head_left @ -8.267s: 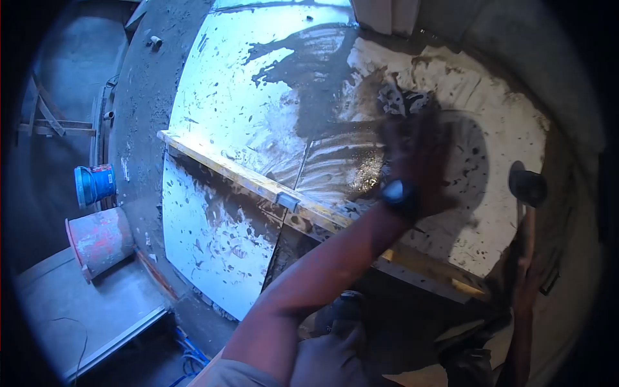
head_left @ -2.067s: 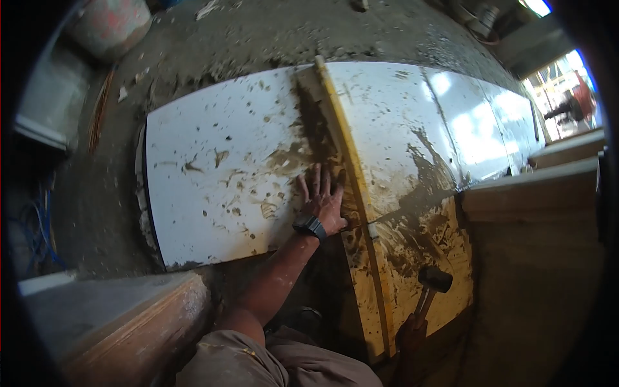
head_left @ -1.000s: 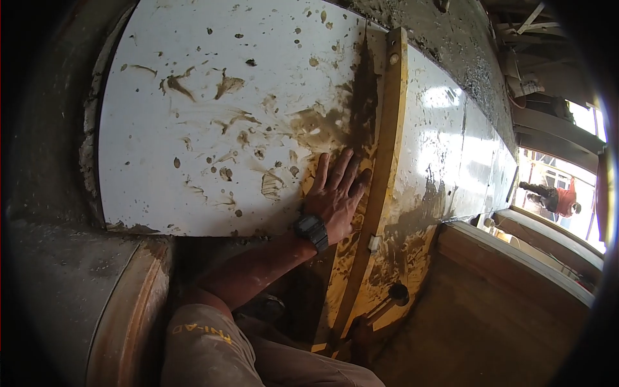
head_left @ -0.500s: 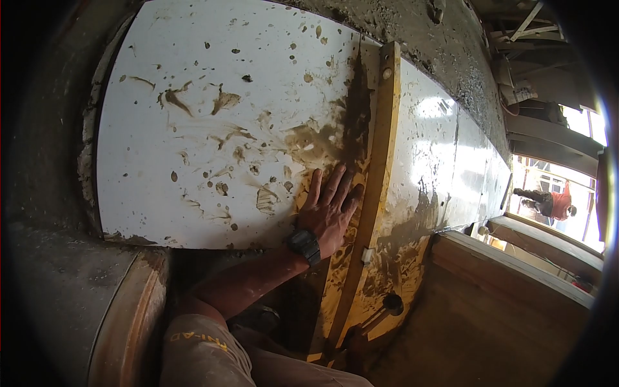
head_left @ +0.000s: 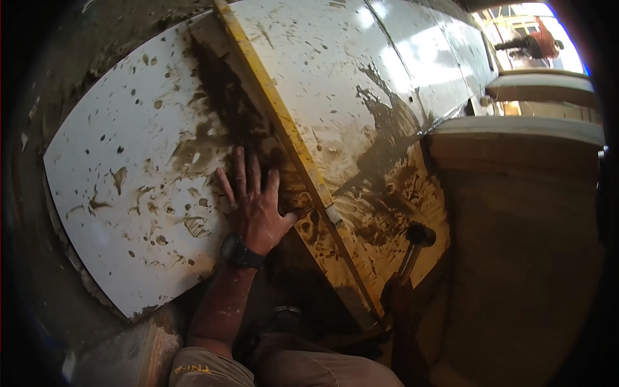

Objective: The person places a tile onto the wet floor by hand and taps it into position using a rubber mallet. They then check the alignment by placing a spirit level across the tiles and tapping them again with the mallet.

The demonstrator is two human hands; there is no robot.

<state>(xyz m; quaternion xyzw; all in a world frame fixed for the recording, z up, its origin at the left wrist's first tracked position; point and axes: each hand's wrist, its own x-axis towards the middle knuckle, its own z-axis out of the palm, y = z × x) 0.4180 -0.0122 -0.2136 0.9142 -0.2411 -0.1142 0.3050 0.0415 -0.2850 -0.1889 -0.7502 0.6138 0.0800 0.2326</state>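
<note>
Plainly, the right hand [head_left: 396,298] sits in deep shadow at 5 o'clock. It is dimly seen closed round the handle of one mallet [head_left: 419,233], whose head is over the muddy second tile [head_left: 335,77]. The left hand [head_left: 255,206] lies flat on the tile [head_left: 116,161], fingers spread and holding nothing, with one watch [head_left: 240,251] on its wrist. One yellow level [head_left: 284,129] runs just at 3 o'clock of that hand, its far end cut off at 12. Three tiles can be counted; further ones are lost in glare. One person [head_left: 538,42] stands at 1 o'clock.
</note>
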